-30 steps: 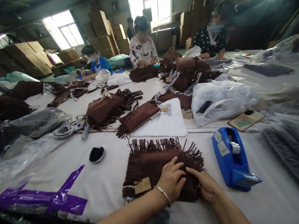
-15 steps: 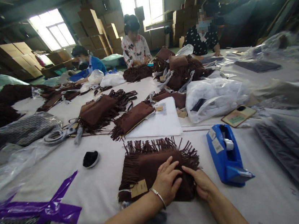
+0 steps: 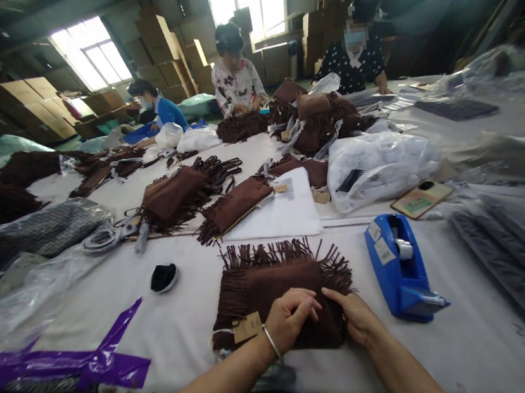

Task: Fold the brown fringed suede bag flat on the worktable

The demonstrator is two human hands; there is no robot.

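Observation:
A dark brown fringed bag (image 3: 278, 287) lies flat on the white-covered table, its fringe spread along the far edge and both sides. My left hand (image 3: 291, 317), with a bracelet at the wrist, rests on the bag's front with its fingers curled in; whether anything is between them is hidden. My right hand (image 3: 356, 315) grips the bag's right edge, thumb on top and fingers underneath. A tan paper tag (image 3: 247, 328) lies on the bag's lower left, beside my left wrist.
A blue tape dispenser (image 3: 400, 269) stands right of the bag. Left are a small black-filled dish (image 3: 164, 277) and purple tape (image 3: 73, 366). Beyond lie brown bags (image 3: 174, 198), a white plastic bag (image 3: 383, 169) and a phone (image 3: 421, 198). Three people sit across the table.
My left hand's fingers, spread on the bag before, are now curled in. My right hand keeps its hold on the bag's edge. The view has shifted slightly.

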